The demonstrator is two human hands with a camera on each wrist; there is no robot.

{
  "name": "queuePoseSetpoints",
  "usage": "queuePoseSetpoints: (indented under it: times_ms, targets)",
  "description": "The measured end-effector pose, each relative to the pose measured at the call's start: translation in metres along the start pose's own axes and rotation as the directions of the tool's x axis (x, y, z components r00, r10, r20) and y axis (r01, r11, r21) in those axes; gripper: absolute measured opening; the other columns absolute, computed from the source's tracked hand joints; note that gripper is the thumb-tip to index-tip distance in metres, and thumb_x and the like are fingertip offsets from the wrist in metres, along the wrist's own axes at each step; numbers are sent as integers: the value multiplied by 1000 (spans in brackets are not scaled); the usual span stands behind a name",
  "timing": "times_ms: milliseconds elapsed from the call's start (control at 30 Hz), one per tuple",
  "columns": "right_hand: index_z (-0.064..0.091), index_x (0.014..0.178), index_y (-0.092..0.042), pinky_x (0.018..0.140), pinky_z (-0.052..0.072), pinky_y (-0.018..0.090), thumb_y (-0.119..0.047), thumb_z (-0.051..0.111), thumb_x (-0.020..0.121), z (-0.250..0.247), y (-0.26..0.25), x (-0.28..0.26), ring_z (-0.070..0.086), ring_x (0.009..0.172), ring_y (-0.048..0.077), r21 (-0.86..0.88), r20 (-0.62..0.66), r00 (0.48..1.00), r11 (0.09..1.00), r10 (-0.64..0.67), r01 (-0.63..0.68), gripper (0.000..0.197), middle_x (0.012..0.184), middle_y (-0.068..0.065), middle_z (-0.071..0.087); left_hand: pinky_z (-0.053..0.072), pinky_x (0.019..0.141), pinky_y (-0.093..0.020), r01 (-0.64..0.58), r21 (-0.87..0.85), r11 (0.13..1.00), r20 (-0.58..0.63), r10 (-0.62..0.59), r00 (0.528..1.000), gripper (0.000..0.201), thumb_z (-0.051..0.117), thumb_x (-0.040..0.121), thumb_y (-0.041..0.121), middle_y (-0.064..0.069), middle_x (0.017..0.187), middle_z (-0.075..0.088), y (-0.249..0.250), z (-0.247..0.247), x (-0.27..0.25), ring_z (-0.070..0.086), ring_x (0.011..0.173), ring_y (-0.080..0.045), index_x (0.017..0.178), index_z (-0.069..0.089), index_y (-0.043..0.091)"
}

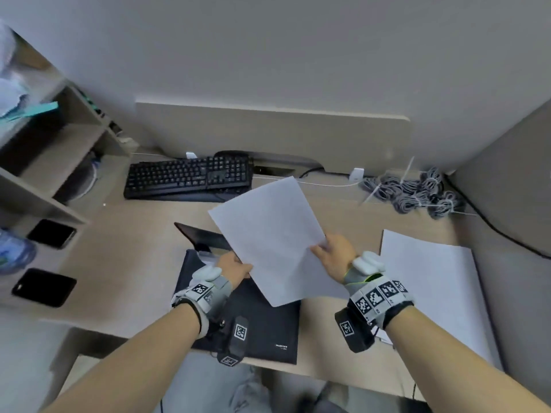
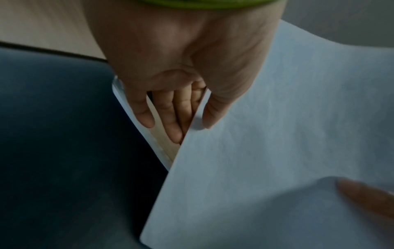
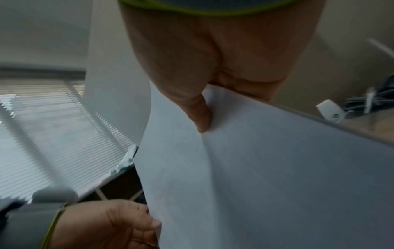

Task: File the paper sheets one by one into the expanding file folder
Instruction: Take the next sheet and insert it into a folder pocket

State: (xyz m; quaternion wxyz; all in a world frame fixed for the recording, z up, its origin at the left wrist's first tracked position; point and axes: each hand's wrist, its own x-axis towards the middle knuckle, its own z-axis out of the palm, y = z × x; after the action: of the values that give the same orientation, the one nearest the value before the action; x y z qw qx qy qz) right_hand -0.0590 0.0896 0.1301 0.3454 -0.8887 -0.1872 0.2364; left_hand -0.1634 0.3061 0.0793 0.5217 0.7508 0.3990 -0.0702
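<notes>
A white paper sheet hangs tilted in the air above the black expanding file folder, which lies on the desk with its flap open at the far end. My left hand pinches the sheet's left edge, thumb on top and fingers underneath. My right hand pinches the sheet's right edge with the thumb pressed on it. The same sheet fills the left wrist view over the dark folder. A stack of white sheets lies on the desk at the right.
A black keyboard sits at the back of the desk. Bundled grey cables lie at the back right. Two dark phones rest at the left, by a shelf unit and a water bottle.
</notes>
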Motion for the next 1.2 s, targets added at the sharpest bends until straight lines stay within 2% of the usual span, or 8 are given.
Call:
queuePoseSetpoints:
  times_ms: [200, 400, 533, 633, 767, 900, 1067, 1200]
  targets:
    - [54, 118, -6, 75, 45, 34, -10, 53, 92, 44, -45, 30, 60, 91, 32, -122, -49, 999, 992, -19, 12, 26, 99, 16, 65, 53, 75, -34, 2, 310, 951, 84, -29, 996, 11, 60, 87, 15, -7, 78, 68, -36, -56, 50, 65, 76, -27, 76, 61, 16]
    - [47, 116, -5, 60, 36, 31, -9, 49, 93, 71, -74, 62, 60, 79, 38, -225, -39, 996, 971, 78, -85, 24, 80, 18, 60, 48, 78, -29, -218, 670, 710, 268, 42, 962, 19, 55, 89, 29, -1, 105, 64, -56, -89, 86, 60, 90, -20, 107, 58, 23]
    - [46, 127, -9, 68, 40, 32, -11, 48, 94, 77, -79, 78, 60, 91, 38, -240, -48, 986, 957, 159, -166, 33, 97, 21, 64, 48, 95, -36, -371, 785, 496, 425, 3, 905, 40, 52, 93, 31, -6, 132, 54, -63, -86, 98, 57, 114, -26, 131, 46, 20]
    - [54, 121, -9, 74, 49, 37, -11, 47, 94, 78, -81, 88, 62, 91, 37, -258, -39, 979, 945, 198, -202, 28, 97, 17, 66, 42, 98, -36, -451, 824, 343, 463, 49, 885, 40, 52, 94, 33, -3, 133, 54, -75, -82, 104, 54, 118, -26, 131, 44, 19]
    - [58, 112, -8, 74, 52, 39, -12, 44, 94, 74, -84, 94, 61, 84, 36, -274, 1, 976, 938, 218, -210, 23, 92, 16, 67, 32, 96, -39, -492, 826, 275, 482, 107, 870, 36, 55, 89, 38, 3, 129, 53, -85, -82, 113, 43, 120, -23, 123, 48, 25]
    - [57, 112, -10, 67, 50, 37, -15, 44, 95, 61, -95, 89, 60, 81, 35, -282, -55, 985, 943, 166, -175, 22, 89, 15, 66, 16, 112, -46, -516, 825, 231, 489, 168, 856, 18, 59, 87, 36, 1, 127, 50, -72, -84, 110, 36, 121, -24, 103, 63, 30]
    - [58, 107, -9, 64, 36, 30, -13, 44, 95, 29, -119, 87, 54, 79, 34, -291, -108, 992, 952, 71, -100, 19, 85, 14, 61, 28, 103, -37, -526, 806, 273, 441, 317, 840, 12, 66, 81, 39, 0, 144, 33, -38, -102, 98, 31, 129, -23, 89, 65, 30]
    - [57, 102, -8, 65, 37, 31, -16, 45, 96, -2, -146, 84, 51, 78, 33, -319, -178, 984, 945, 11, -68, 16, 82, 9, 57, 22, 103, -38, -512, 824, 241, 400, 391, 829, 11, 64, 81, 40, 4, 147, 32, 3, -119, 87, 29, 131, -21, 86, 67, 30]
